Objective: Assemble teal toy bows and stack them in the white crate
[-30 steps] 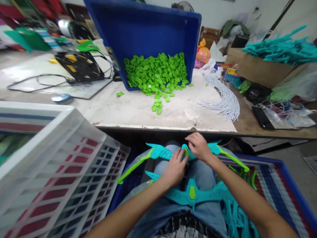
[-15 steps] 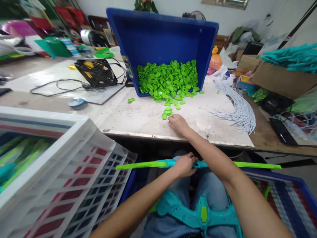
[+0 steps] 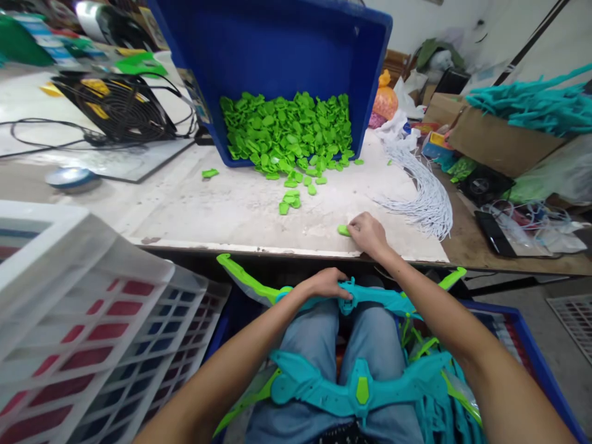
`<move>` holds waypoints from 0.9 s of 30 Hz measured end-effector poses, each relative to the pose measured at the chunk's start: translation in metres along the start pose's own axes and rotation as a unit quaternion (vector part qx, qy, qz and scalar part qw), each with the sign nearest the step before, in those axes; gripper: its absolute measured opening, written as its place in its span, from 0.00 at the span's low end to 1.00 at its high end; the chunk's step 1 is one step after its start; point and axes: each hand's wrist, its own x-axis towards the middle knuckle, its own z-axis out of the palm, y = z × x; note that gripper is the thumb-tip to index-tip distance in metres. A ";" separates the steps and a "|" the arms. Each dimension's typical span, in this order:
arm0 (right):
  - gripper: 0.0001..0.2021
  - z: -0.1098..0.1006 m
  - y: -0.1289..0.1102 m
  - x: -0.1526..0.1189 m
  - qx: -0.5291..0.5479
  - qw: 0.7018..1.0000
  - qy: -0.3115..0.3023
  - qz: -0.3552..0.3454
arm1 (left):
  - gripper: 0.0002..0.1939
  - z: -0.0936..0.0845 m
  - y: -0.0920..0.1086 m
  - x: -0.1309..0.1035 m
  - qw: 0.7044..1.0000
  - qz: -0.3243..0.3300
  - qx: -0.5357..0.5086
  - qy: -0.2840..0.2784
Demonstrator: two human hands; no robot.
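My left hand (image 3: 327, 284) is closed around the middle of a teal toy bow (image 3: 386, 298) with lime-green limbs, held level above my knees. Over the table's front edge, my right hand (image 3: 369, 234) pinches a small lime-green plastic piece (image 3: 343, 230) between thumb and fingertips. A second teal bow (image 3: 324, 387), with a green piece set in its centre, lies across my lap. A few loose green pieces (image 3: 289, 201) are on the tabletop to the left of my right hand. Many more green pieces (image 3: 291, 129) spill from a tipped blue bin (image 3: 282, 52).
To my left stands a white lattice crate (image 3: 104, 314). A blue crate (image 3: 531, 351) with teal parts is low at my right. A bundle of white cords (image 3: 428, 197), a black fan (image 3: 123, 108) and a roll of tape (image 3: 71, 179) lie on the table (image 3: 222, 216).
My right hand has moved right, away from the small pile, with a green piece in its fingers. The bow in my left hand has turned, showing its curved limbs. The view has shifted.
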 end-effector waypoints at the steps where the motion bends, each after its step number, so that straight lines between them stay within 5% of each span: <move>1: 0.10 -0.001 0.004 0.001 0.015 0.998 0.004 -0.067 | 0.18 0.000 -0.001 0.000 1.000 0.004 -0.006 -0.002; 5: 0.17 -0.005 0.018 0.013 0.055 0.945 -0.113 -0.302 | 0.21 0.000 -0.006 0.002 0.999 0.019 -0.024 -0.011; 8: 0.15 -0.008 0.023 0.023 0.015 0.924 -0.200 -0.327 | 0.21 -0.003 -0.008 0.001 0.999 0.025 -0.035 -0.029; 11: 0.14 -0.012 0.024 0.020 -0.038 0.918 -0.217 -0.329 | 0.21 -0.007 -0.010 -0.004 0.996 0.034 -0.068 -0.053; 16: 0.26 -0.019 0.033 -0.011 -0.067 0.913 -0.169 -0.366 | 0.26 -0.010 -0.014 -0.009 0.994 0.021 -0.101 -0.045; 22: 0.10 -0.019 0.049 -0.023 -0.068 0.937 -0.080 -0.332 | 0.25 -0.008 -0.015 -0.008 0.994 0.017 -0.106 -0.037; 27: 0.09 -0.016 0.051 -0.034 0.004 0.958 0.014 -0.287 | 0.25 -0.008 -0.014 -0.008 0.993 0.009 -0.110 -0.043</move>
